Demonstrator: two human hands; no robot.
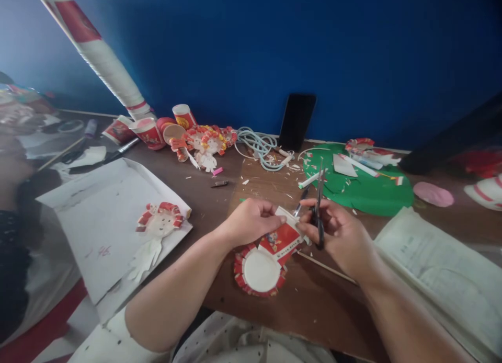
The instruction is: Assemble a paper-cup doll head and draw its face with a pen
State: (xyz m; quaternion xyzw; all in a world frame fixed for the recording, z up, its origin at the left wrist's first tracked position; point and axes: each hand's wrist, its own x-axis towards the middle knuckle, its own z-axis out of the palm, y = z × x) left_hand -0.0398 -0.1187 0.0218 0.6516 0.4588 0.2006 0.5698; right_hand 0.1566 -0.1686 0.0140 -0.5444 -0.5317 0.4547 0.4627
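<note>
My left hand (251, 222) pinches the upper edge of a red and white paper cup piece (283, 242) with printed figures on it. In my right hand (345, 237) are black-handled scissors (319, 216), their blades pointing up and away from me; the fingers of that hand are also close to the piece's right edge. A cut cup with its rim fringed and folded outward, its round white base (261, 269) facing up, lies just below the piece. A thin wooden stick (327, 267) rests on the table below my right hand.
Stacked paper cups (105, 65) lean against the blue wall. Fringed cup pieces (207, 143), a coiled pale cable (259, 146) and a black phone (297, 122) stand at the back. A green disc (368, 195) holds scraps and markers. An open notebook (443, 274) lies right, a white envelope (90, 216) left.
</note>
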